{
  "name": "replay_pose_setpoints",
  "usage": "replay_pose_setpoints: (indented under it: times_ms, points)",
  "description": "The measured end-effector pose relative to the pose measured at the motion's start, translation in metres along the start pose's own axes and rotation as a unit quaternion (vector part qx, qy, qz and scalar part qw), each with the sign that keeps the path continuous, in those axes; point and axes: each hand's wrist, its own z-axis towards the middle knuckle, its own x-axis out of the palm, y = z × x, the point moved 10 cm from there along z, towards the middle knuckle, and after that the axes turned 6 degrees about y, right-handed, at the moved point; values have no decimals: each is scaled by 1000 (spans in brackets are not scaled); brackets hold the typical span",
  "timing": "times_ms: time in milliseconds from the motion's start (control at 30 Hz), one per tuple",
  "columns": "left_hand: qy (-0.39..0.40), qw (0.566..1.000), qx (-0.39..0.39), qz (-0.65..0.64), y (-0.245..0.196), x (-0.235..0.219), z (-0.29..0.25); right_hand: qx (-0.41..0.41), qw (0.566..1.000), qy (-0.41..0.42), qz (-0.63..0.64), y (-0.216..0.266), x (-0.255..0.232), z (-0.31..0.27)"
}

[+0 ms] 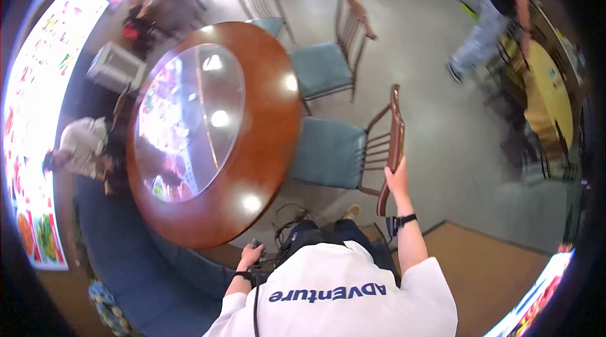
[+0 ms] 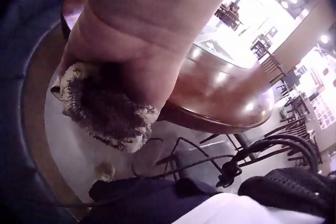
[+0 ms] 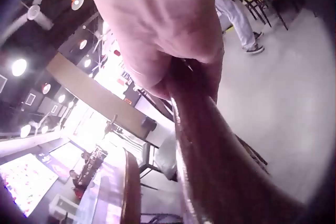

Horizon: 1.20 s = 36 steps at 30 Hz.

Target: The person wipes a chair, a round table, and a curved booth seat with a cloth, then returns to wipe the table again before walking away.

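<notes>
My right hand [image 1: 397,179] grips the top rail of a wooden chair [image 1: 395,138] with a blue-grey seat [image 1: 331,153]. In the right wrist view the fingers curl over the dark brown rail [image 3: 210,150]. The chair's seat front meets the edge of a round wooden table [image 1: 265,147]. Low by the table's near edge, my left hand [image 1: 250,255] holds a crumpled cloth [image 2: 105,109], dark grey with a fuzzy pale edge. Most of the left fingers are hidden by the wrist and the cloth.
A glass turntable [image 1: 218,147] tops the table. Another chair [image 1: 322,69] stands beyond the gripped one. A dark blue curved bench [image 1: 120,255] runs along the left. One person [image 1: 82,147] is beyond the table, another [image 1: 486,28] by a yellow-covered table [image 1: 552,91]. Black cables [image 2: 231,171] hang near my lap.
</notes>
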Motion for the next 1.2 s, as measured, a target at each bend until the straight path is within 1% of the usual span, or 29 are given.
replay_pose_setpoints:
  times_ms: [33,100,167,200,233,300,367,400,433,467,567,600,667,700,733,767,800,833,900,933,967,1033,1067,1100,1133,1167,1200]
  points:
    - [-13,1000,-7,-23,-4,-2,-2,-18,1000,-8,-2,7,10,1]
    - [-70,998,-6,0,-5,-10,-4,0,999,49,5,37,25,-2]
    - [-55,997,-19,-46,-1,-15,-25,-29,998,42,-23,17,54,-1]
    - [-67,995,-37,-60,11,-19,-34,-32,997,67,26,20,67,-4]
    - [-68,993,-47,-83,23,1,-41,-31,993,93,71,15,59,-2]
    - [-74,988,-55,-128,51,7,-54,-42,992,105,56,23,64,-2]
    - [-64,984,-85,-145,86,21,-63,-63,994,93,-16,32,60,1]
    - [-52,979,-104,-169,108,32,-67,-76,992,101,-15,37,61,1]
    - [-54,977,-112,-174,125,44,-72,-49,993,105,-2,29,59,0]
    - [-32,975,-113,-188,138,60,-69,-21,994,109,12,24,57,6]
    - [4,968,-184,-170,180,76,-75,-50,993,103,-21,40,53,-2]
    - [4,967,-185,-174,189,79,-71,-53,993,105,-22,40,54,-2]
    - [37,962,-185,-199,209,86,-56,8,997,63,-45,1,47,7]
    - [37,961,-184,-201,213,80,-54,5,997,63,-46,-11,49,9]
    - [24,960,-168,-223,212,68,-53,-5,985,-7,-172,-19,40,10]
    - [9,958,-152,-245,208,54,-52,-14,953,-78,-293,-15,35,7]
    - [-20,962,-138,-235,200,32,-53,23,946,-88,-311,15,33,-9]
    - [-22,961,-137,-239,199,18,-46,19,947,-88,-310,38,41,-22]
    - [-71,964,-112,-232,199,-16,-34,-112,923,-154,-335,100,56,-51]
    - [-88,961,-92,-247,194,-33,-33,-143,920,-169,-325,133,71,-69]
    - [-106,957,-71,-262,185,-52,-34,-145,920,-169,-324,140,81,-79]
    - [-156,947,-24,-280,173,-86,-28,-204,929,-25,-308,147,141,-88]
    - [-174,941,3,-291,168,-100,-24,-175,953,72,-237,137,172,-95]
    - [-182,934,21,-308,156,-116,-25,-145,961,169,-163,129,207,-103]
    - [-198,916,51,-344,146,-126,-17,-156,938,275,-143,132,248,-118]
    - [-198,895,86,-391,124,-147,-26,-164,902,379,-125,144,283,-139]
    - [-199,863,146,-440,111,-155,-14,-144,881,442,-90,163,310,-166]
